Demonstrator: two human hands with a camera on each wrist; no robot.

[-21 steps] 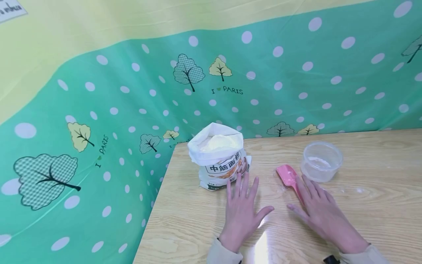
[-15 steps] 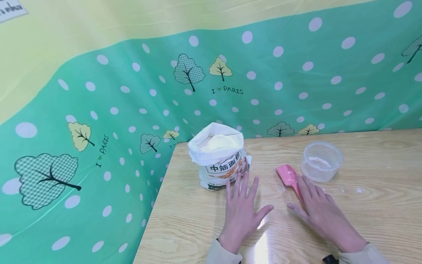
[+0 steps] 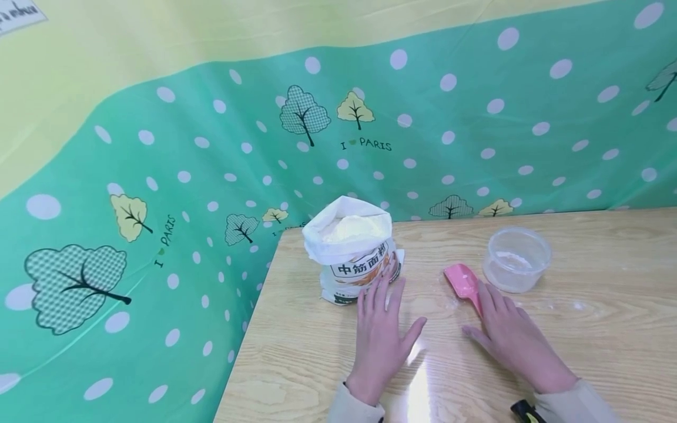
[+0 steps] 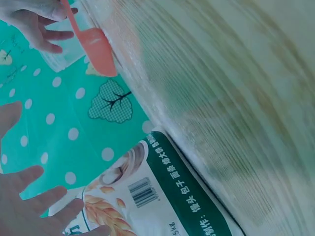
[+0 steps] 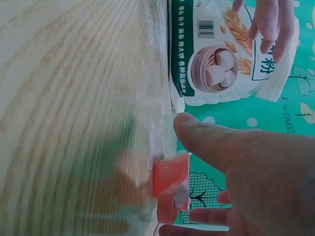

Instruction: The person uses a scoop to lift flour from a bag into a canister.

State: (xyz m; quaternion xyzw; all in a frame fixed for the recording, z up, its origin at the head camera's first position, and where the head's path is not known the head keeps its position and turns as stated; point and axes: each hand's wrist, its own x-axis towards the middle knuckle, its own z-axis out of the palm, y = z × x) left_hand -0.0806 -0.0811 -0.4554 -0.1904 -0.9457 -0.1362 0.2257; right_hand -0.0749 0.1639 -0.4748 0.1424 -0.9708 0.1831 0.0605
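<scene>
An uncapped white bag of flour (image 3: 346, 252), its mouth rolled down and pale powder showing, stands at the back left of the table. My left hand (image 3: 376, 338) hovers before it with spread fingers, their tips overlapping the bag's front in the head view; contact cannot be told. To the right lies a pink scoop (image 3: 462, 281). My right hand (image 3: 515, 343) is over the scoop's handle with fingers fairly straight, thumb apart, hiding part of the handle. In the left wrist view the scoop (image 4: 97, 49) shows beside the right hand's fingers. The right wrist view shows its bowl (image 5: 170, 182) below my thumb.
A clear round plastic tub (image 3: 517, 258) with a little white powder stands just behind the right hand. Faint white smudges mark the wooden table (image 3: 285, 352). A green dotted curtain (image 3: 211, 147) hangs along the back and left.
My left hand has shifted slightly left and forward, its fingers rising toward the flour bag. The right hand has moved slightly left over the scoop's handle. Bag, scoop and tub stay put.
</scene>
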